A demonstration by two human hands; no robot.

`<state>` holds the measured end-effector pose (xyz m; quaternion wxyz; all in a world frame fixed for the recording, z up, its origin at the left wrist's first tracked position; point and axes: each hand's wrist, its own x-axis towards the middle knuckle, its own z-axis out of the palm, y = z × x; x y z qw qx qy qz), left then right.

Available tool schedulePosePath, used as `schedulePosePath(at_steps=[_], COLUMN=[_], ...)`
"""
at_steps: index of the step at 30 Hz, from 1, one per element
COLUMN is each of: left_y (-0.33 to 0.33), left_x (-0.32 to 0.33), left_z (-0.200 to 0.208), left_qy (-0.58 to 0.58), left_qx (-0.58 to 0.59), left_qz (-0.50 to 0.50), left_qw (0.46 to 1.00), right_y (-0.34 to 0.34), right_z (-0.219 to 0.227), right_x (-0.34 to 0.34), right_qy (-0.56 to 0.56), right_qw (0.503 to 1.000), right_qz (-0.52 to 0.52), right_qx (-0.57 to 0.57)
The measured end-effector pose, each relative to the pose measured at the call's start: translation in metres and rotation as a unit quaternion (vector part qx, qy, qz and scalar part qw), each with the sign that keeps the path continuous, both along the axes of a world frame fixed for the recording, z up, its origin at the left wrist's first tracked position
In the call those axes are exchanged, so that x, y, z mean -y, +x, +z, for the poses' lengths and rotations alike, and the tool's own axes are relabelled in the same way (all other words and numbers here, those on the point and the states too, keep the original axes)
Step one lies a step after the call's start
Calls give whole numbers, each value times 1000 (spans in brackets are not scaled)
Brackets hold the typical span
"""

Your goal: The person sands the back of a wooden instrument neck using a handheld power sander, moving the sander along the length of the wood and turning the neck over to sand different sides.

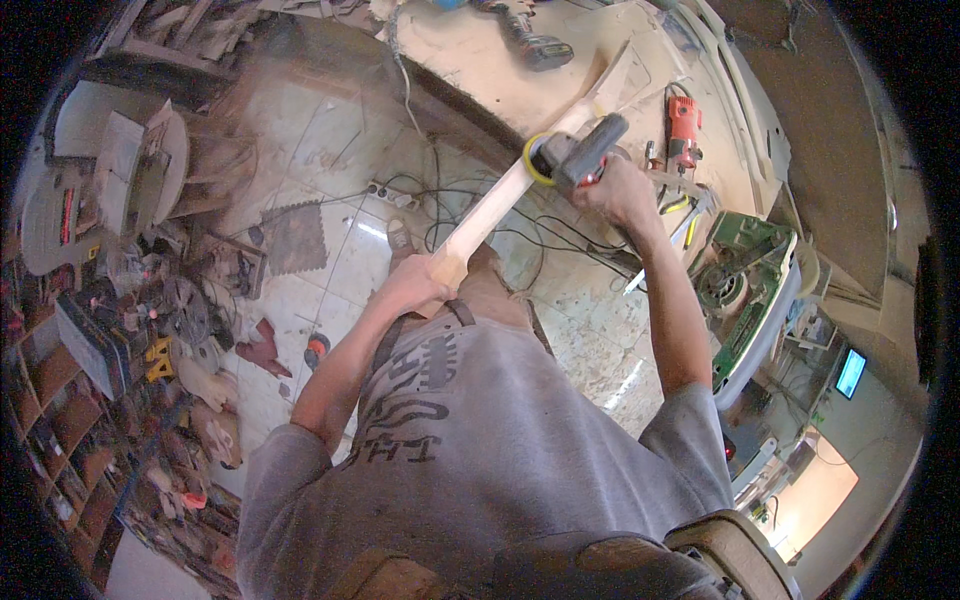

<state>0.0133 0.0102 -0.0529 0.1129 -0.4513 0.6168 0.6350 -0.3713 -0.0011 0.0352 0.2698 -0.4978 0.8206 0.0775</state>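
Note:
A long pale piece of wood (491, 211) runs slantwise from my body up to the workbench, its far end lying over the bench edge. Around its near, thicker end my left hand (415, 285) is closed. My right hand (622, 192) grips a dark handheld power sander (580, 156) with a yellow-rimmed round pad (537, 160). The pad lies against the wood's upper right stretch, beside the bench edge. My palm and fingers partly hide the sander's body.
On the dusty workbench (470, 75) lie a cordless drill (530, 40) and a red power tool (684, 128). A green machine (750, 275) stands at right. Black cables (510, 236) cross the tiled floor. Shelves (60, 420) and clutter fill the left side.

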Motion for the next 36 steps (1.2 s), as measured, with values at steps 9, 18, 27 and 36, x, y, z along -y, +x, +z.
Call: schedulePosePath(at_steps=[9,18,27,36], left_y=[3,-1,-9,-8], left_x=[-13,-13,-19,-27], left_z=[-14,-3,10,4], left_qy=[-18,-135,-214,-267], left_qx=[11,64,91,119], left_qz=[8,-9,3,-2], left_qw=[1000,989,973,956], right_y=[14,74,-7,28], right_z=[13,29,18,13], right_x=[-1,-47,-11,-33], right_qy=[-15,13,-36,-89], right_qw=[1000,991,998,994], right_qz=[-8,125,-55,-1], right_qx=[9,46,-20,55])
